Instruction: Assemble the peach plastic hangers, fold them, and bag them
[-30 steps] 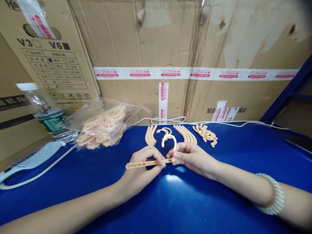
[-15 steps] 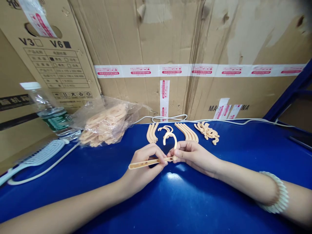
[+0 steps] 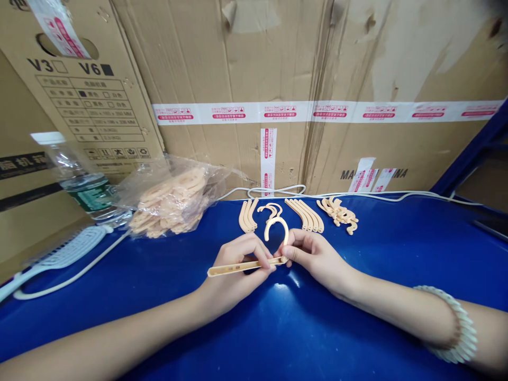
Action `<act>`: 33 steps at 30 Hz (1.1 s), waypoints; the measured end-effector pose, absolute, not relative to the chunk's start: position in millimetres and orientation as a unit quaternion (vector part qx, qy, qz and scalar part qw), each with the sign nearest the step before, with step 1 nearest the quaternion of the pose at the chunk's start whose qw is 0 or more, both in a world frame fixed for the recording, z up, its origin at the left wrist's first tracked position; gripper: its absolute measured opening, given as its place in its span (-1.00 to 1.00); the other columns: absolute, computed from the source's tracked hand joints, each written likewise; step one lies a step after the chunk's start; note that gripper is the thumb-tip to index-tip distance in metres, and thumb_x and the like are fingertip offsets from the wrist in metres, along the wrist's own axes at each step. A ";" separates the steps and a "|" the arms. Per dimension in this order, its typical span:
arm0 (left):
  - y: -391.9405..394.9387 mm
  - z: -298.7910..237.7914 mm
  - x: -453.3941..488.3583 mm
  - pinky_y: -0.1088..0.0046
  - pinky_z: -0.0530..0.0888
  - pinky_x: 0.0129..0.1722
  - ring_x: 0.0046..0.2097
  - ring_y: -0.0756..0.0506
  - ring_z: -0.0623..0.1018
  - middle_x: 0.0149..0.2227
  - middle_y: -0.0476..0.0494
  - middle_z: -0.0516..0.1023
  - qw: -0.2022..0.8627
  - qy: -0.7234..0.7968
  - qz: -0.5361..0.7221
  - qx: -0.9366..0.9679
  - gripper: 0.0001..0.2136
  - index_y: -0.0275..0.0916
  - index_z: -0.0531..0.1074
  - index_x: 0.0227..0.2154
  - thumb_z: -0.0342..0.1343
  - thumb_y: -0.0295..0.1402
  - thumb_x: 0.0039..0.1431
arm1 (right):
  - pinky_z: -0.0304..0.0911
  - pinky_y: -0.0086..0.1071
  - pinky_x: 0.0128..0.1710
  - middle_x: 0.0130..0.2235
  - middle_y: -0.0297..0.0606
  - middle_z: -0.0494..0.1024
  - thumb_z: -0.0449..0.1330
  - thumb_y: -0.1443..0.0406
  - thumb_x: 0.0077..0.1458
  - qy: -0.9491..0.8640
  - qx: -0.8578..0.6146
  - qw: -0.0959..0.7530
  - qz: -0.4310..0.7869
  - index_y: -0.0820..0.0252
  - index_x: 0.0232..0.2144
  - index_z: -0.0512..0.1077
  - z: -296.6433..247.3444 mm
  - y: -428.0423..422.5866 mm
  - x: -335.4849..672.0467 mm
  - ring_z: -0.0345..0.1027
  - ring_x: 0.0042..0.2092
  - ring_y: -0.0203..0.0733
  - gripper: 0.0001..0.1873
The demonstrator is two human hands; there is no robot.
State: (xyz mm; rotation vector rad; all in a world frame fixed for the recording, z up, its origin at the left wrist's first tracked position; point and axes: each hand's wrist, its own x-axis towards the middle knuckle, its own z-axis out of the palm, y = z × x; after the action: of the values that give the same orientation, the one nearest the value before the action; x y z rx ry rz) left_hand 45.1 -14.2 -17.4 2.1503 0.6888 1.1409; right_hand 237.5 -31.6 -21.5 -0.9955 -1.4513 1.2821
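Note:
My left hand [image 3: 242, 262] pinches a cream plastic hanger arm [image 3: 226, 270], a narrow bar with small slots that points left. Its right end meets the foot of a curved hanger hook [image 3: 282, 227], which stands upright with its curl to the left. Around the base of that hook my right hand [image 3: 309, 256] is closed, thumb and fingers together. The exact joint between the two pieces is partly covered by fingertips. Behind the hands lie more hooks [image 3: 270, 209], with loose hanger arms to the left [image 3: 248, 216] and right [image 3: 304, 216] of them.
A tangled pile of small cream parts [image 3: 338, 214] lies at the back right. Further left are a clear bag of cream pieces [image 3: 170, 201], a water bottle [image 3: 85, 185] and a hairbrush [image 3: 65, 251]. A white cable [image 3: 369, 194] runs before the cardboard boxes [image 3: 222, 159] on the blue table [image 3: 301, 338].
The hook's foot has come closer onto the end of the hanger arm, and the hook has turned slightly. My right wrist has lowered a little; both hands keep their hold.

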 end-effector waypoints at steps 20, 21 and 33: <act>-12.3 -14.2 43.9 0.36 0.43 -0.30 -0.34 -0.10 0.55 -0.44 -0.06 0.53 0.398 0.315 0.406 0.760 -0.84 -0.23 0.38 -0.57 0.25 -0.45 0.00 | 0.18 -0.39 -0.35 -0.49 -0.45 0.45 0.38 0.14 -0.06 -0.563 -0.378 0.479 0.558 0.21 -0.17 0.47 -21.0 -31.1 240.4 0.24 -0.46 -0.37 -0.59; -12.0 -14.3 43.6 0.35 0.43 -0.29 -0.34 -0.11 0.55 -0.44 -0.06 0.53 0.397 0.315 0.407 0.760 -0.84 -0.23 0.38 -0.57 0.25 -0.45 0.01 | 0.17 -0.39 -0.35 -0.49 -0.44 0.45 0.38 0.13 -0.05 -0.566 -0.376 0.472 0.562 0.22 -0.26 0.50 -21.0 -30.7 241.8 0.24 -0.45 -0.37 -0.65; -11.2 -15.4 42.9 0.36 0.43 -0.27 -0.33 -0.08 0.53 -0.44 -0.06 0.51 0.368 0.302 0.413 0.776 -0.85 -0.24 0.39 -0.56 0.23 -0.46 0.04 | 0.28 -0.37 -0.12 -0.23 -0.26 0.58 0.40 0.14 -0.04 -0.530 -0.369 0.443 0.621 0.23 -0.36 0.49 -19.6 -29.1 244.6 0.43 -0.23 -0.30 -0.70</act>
State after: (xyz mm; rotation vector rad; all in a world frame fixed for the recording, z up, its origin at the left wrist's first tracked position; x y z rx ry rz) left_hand 42.9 -11.2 -15.4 1.9922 0.7755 1.0615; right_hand 244.6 -29.1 -19.6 -0.9151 -1.3156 1.5406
